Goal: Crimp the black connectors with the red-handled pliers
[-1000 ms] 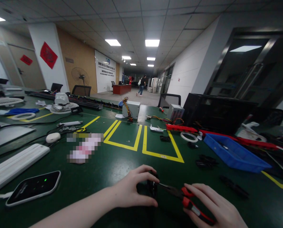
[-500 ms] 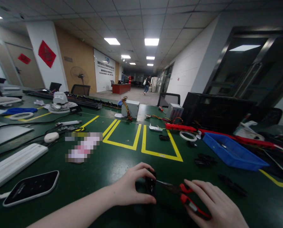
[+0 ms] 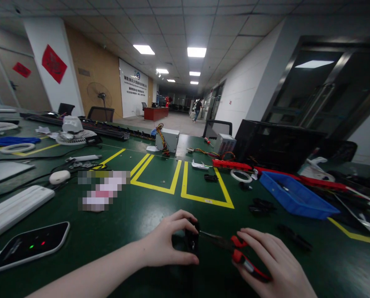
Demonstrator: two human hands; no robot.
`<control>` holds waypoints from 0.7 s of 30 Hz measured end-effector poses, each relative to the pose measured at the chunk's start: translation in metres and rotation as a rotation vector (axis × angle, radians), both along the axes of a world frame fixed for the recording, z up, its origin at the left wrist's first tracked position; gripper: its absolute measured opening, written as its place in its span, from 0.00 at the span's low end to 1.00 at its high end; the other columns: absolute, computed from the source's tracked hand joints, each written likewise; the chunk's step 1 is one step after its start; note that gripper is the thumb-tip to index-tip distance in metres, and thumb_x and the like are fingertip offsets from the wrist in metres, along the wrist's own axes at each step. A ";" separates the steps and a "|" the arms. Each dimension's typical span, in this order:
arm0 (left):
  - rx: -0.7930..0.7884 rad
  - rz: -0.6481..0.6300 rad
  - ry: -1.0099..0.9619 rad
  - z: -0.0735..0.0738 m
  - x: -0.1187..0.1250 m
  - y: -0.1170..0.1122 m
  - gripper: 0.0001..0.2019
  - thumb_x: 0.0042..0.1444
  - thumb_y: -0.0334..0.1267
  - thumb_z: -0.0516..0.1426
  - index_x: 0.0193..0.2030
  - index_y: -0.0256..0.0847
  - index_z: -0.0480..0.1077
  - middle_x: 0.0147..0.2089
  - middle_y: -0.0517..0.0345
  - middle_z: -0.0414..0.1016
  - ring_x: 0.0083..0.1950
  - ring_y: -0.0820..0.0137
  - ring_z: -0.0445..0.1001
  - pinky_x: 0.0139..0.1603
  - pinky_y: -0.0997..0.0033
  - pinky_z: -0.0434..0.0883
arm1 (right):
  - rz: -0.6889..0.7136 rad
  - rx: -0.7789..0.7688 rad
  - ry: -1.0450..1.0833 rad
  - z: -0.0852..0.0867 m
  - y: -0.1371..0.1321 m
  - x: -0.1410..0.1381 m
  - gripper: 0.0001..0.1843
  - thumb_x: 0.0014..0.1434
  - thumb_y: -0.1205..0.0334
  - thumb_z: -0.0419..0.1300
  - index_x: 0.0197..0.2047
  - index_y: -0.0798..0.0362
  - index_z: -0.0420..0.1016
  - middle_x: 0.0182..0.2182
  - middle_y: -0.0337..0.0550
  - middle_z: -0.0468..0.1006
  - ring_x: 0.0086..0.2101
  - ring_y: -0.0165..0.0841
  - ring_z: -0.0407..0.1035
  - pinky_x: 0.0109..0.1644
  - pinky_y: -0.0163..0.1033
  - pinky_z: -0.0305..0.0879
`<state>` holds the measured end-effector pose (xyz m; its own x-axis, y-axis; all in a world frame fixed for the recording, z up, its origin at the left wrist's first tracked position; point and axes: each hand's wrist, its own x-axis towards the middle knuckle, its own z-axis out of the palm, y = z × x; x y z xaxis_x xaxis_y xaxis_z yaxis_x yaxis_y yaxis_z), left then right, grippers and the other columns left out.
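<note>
My left hand (image 3: 174, 238) grips a small black part (image 3: 192, 240) between thumb and fingers, holding it just over the green table. Its exact kind is too dark to make out. In my right hand (image 3: 273, 258) is a pair of needle-nose pliers (image 3: 221, 242) with red and black handles, the fingers round the grips. The long thin jaws point left, and their tip reaches the right side of the black part. Whether the jaws pinch it or only touch it I cannot tell.
A blue tray (image 3: 296, 203) stands to the right, near black cable bundles (image 3: 261, 206). Yellow tape (image 3: 153, 187) marks the green table. On the left are a black-screened device (image 3: 29, 246) and a long white bar (image 3: 17, 211). Farther back sits a metal box with wires (image 3: 169, 141).
The whole view has shifted a little, so the table things appear farther left. Both hands keep their hold. Small green and red lights now show on the black-screened device.
</note>
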<state>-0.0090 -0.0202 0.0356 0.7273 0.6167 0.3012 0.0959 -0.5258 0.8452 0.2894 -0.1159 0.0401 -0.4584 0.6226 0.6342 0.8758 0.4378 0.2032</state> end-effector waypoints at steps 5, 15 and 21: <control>0.029 -0.019 -0.007 -0.006 0.002 0.004 0.24 0.45 0.45 0.71 0.49 0.43 0.75 0.60 0.48 0.68 0.60 0.55 0.70 0.60 0.53 0.68 | 0.017 0.007 -0.009 -0.001 0.001 -0.004 0.26 0.56 0.55 0.64 0.56 0.52 0.71 0.44 0.48 0.80 0.42 0.38 0.75 0.45 0.42 0.72; 0.036 -0.044 -0.006 -0.009 0.002 0.006 0.24 0.45 0.45 0.71 0.49 0.43 0.74 0.60 0.48 0.67 0.60 0.55 0.70 0.61 0.53 0.67 | 0.037 0.069 -0.102 0.005 0.002 -0.008 0.23 0.56 0.54 0.63 0.53 0.52 0.72 0.40 0.45 0.82 0.37 0.37 0.76 0.52 0.49 0.66; 0.038 -0.039 -0.008 -0.007 0.002 0.005 0.24 0.45 0.45 0.71 0.49 0.43 0.74 0.60 0.48 0.68 0.59 0.55 0.70 0.60 0.53 0.69 | 0.020 0.066 -0.158 0.007 0.003 -0.008 0.25 0.53 0.48 0.66 0.51 0.52 0.72 0.38 0.43 0.82 0.39 0.39 0.75 0.59 0.52 0.57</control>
